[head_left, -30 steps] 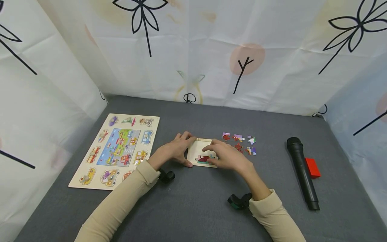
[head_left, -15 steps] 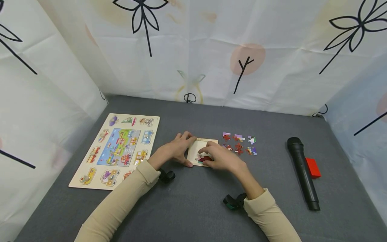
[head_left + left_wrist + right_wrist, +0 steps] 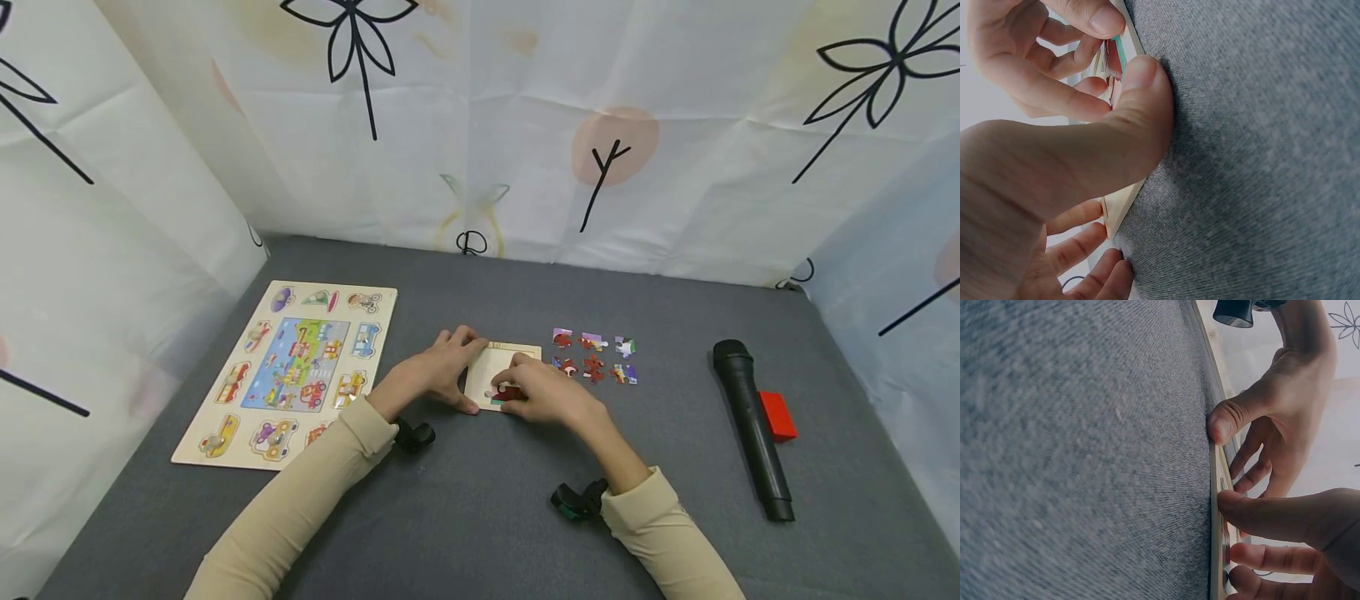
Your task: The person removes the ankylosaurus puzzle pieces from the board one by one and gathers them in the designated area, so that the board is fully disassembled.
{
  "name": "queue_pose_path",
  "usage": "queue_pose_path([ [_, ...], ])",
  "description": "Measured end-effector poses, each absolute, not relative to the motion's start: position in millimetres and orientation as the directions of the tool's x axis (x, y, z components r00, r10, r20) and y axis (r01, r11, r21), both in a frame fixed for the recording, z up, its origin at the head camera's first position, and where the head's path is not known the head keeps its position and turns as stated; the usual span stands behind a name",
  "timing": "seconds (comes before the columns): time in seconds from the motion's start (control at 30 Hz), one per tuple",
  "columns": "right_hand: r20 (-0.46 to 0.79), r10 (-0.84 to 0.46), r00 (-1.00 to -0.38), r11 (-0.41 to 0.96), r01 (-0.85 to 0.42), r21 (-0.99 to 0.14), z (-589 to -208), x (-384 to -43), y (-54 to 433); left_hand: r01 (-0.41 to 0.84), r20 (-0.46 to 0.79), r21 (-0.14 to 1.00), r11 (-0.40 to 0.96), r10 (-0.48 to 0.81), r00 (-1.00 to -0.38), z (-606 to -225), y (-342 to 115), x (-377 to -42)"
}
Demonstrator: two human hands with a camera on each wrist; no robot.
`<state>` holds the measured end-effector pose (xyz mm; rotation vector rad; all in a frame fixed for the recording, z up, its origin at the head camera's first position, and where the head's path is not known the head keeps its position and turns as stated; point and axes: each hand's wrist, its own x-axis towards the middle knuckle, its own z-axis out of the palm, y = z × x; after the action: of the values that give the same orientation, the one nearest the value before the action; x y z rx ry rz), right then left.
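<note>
A small light wooden puzzle tray [image 3: 491, 360] lies on the grey table between both hands. Dark red and green jigsaw pieces [image 3: 507, 395] sit along its near side, partly covered by fingers. My left hand [image 3: 438, 371] holds the tray's left side, its thumb at the near corner and fingers at the far one. Over the tray's right half is my right hand [image 3: 551, 392], fingertips on the pieces. In the right wrist view the right thumb [image 3: 1266, 515] rests at the tray's near rim and the bent fingers touch down inside it.
Several loose jigsaw pieces [image 3: 592, 368] lie in two rows right of the tray. A larger wooden vehicle puzzle board [image 3: 258, 437] is at the left. Farther right are a black microphone [image 3: 752, 433] and a red block [image 3: 777, 416]. A patterned white curtain [image 3: 510, 100] stands behind.
My right hand has shifted left over the tray, onto the dark red pieces, uncovering a loose piece on the table. My left hand stays where it was on the tray.
</note>
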<state>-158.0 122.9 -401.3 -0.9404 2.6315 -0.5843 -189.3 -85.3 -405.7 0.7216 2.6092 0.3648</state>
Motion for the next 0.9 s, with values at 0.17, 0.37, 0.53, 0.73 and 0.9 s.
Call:
queue_pose_path([
  [0.17, -0.128, -0.641, -0.757, 0.713, -0.525, -0.465, -401.4, -156.4, 122.6, 0.435, -0.315, 0.343, 0.832, 0.538, -0.782, -404.7, -85.2, -189.0],
  [0.37, -0.132, -0.627, -0.768, 0.724, -0.512, -0.462, -400.4, -153.9, 122.1, 0.437, -0.313, 0.345, 0.831, 0.541, -0.781, -405.4, -85.3, -189.1],
  [0.53, -0.123, -0.623, -0.773, 0.724, -0.509, -0.466, -400.0, -153.3, 122.5, 0.437, -0.316, 0.345, 0.831, 0.541, -0.779, -405.5, -85.2, -189.4],
  [0.73, -0.117, -0.625, -0.772, 0.72, -0.511, -0.47, -401.1, -153.8, 122.1, 0.437, -0.318, 0.343, 0.832, 0.54, -0.779, -404.8, -84.9, -189.6],
  [0.9, -0.107, -0.631, -0.768, 0.712, -0.519, -0.473, -401.7, -153.7, 122.6, 0.435, -0.32, 0.342, 0.833, 0.539, -0.779, -405.4, -84.8, -190.1],
])
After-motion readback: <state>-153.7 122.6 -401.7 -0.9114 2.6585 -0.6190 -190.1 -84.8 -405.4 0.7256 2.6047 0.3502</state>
